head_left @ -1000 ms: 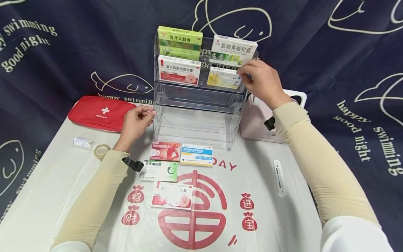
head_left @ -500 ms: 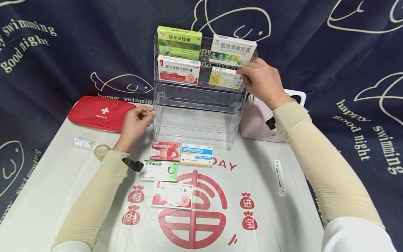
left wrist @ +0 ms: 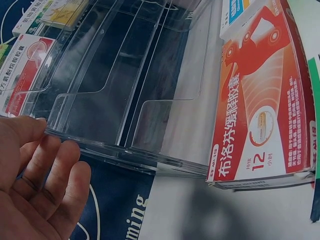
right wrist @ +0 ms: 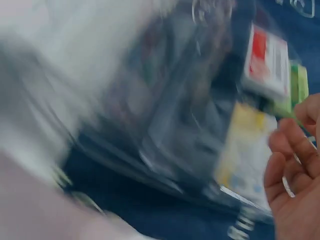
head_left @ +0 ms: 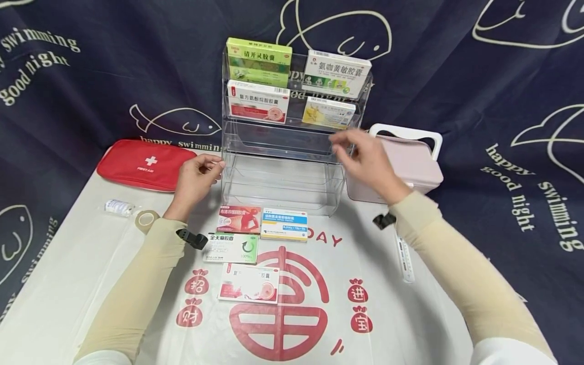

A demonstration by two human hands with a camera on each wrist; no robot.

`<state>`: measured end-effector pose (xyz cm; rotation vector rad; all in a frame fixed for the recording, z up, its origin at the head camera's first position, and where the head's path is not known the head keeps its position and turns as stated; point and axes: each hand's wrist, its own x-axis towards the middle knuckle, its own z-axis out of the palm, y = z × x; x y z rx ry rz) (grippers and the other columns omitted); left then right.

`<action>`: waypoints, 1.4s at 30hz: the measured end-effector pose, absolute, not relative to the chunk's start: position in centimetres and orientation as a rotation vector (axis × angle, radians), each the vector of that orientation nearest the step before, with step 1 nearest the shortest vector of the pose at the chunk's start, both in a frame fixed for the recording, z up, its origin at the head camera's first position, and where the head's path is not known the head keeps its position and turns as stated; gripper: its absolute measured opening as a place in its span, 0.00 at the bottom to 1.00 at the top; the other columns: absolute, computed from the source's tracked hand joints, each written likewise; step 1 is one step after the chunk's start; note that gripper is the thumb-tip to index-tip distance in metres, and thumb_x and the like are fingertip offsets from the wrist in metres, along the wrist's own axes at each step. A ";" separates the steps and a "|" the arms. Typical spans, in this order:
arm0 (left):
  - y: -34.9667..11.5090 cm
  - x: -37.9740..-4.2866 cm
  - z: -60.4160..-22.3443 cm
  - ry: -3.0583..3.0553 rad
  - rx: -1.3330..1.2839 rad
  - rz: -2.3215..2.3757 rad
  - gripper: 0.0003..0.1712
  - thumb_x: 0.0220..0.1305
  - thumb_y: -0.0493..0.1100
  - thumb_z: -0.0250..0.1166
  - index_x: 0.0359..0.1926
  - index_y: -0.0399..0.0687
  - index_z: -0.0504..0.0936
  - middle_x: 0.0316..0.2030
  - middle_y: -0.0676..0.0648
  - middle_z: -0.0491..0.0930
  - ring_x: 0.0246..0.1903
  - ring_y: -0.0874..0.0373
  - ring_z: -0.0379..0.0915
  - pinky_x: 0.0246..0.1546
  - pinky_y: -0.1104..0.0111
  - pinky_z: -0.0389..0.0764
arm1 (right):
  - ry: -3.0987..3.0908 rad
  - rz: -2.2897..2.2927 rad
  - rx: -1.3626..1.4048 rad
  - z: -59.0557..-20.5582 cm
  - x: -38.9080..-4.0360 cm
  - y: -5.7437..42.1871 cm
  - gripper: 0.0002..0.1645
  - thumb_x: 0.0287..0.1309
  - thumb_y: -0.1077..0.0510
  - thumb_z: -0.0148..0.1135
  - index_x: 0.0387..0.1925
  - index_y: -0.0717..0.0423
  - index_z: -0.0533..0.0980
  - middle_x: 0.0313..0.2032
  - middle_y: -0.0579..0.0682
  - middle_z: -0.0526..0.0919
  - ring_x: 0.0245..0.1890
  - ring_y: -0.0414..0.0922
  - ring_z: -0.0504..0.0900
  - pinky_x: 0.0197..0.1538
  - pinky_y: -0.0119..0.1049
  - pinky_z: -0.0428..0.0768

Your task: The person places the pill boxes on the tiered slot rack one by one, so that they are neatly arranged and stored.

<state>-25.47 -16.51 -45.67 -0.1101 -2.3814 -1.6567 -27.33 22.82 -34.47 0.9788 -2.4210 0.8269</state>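
Note:
A clear plastic display rack [head_left: 283,175] stands at the back of the table. My left hand [head_left: 197,177] pinches its left edge between thumb and fingertips, the other fingers loosely bent in the left wrist view. My right hand [head_left: 365,159], blurred, is in front of the rack's right side, fingers relaxed and holding nothing. Above it a yellow-and-white medicine box [head_left: 328,112] sits in the second tier, beside a red-and-white medicine box [head_left: 258,103]. The top tier bears a green medicine box [head_left: 259,62] and a white-and-green medicine box [head_left: 337,73].
Before the rack lie a red medicine box [head_left: 239,219], a blue-and-white one [head_left: 284,224], a white-and-green one [head_left: 231,248] and another red-and-white one [head_left: 249,284]. A red first-aid pouch [head_left: 141,165], tape roll [head_left: 147,220] and small bottle [head_left: 119,207] are left; a pink case [head_left: 412,165] and thermometer [head_left: 403,261] right.
My right hand has let go of the yellow-and-white medicine box and moved down and slightly left, leaving the box in the second tier. My left hand has stayed at the rack's edge.

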 end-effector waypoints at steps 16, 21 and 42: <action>-16.4 -25.2 -45.5 -2.372 -0.101 -1.682 0.17 0.69 0.45 0.69 0.49 0.34 0.85 0.33 0.37 0.82 0.25 0.63 0.80 0.25 0.78 0.79 | -3.182 1.044 0.558 -50.1 -18.8 21.2 0.19 0.66 0.42 0.66 0.26 0.48 0.81 0.20 0.42 0.78 0.20 0.40 0.72 0.27 0.35 0.70; -16.4 -25.2 -45.6 -2.368 -0.119 -1.690 0.16 0.69 0.44 0.69 0.49 0.34 0.84 0.34 0.36 0.83 0.25 0.64 0.79 0.26 0.78 0.79 | -3.182 1.008 0.606 -50.5 -18.7 20.9 0.19 0.63 0.43 0.69 0.23 0.48 0.78 0.19 0.42 0.74 0.20 0.39 0.70 0.28 0.35 0.68; -16.5 -25.3 -45.7 -2.370 -0.115 -1.679 0.15 0.70 0.43 0.68 0.49 0.34 0.85 0.34 0.37 0.83 0.25 0.56 0.81 0.26 0.77 0.79 | -3.063 1.093 0.630 -50.6 -17.9 21.4 0.31 0.62 0.50 0.72 0.61 0.62 0.75 0.41 0.53 0.81 0.33 0.47 0.76 0.35 0.38 0.76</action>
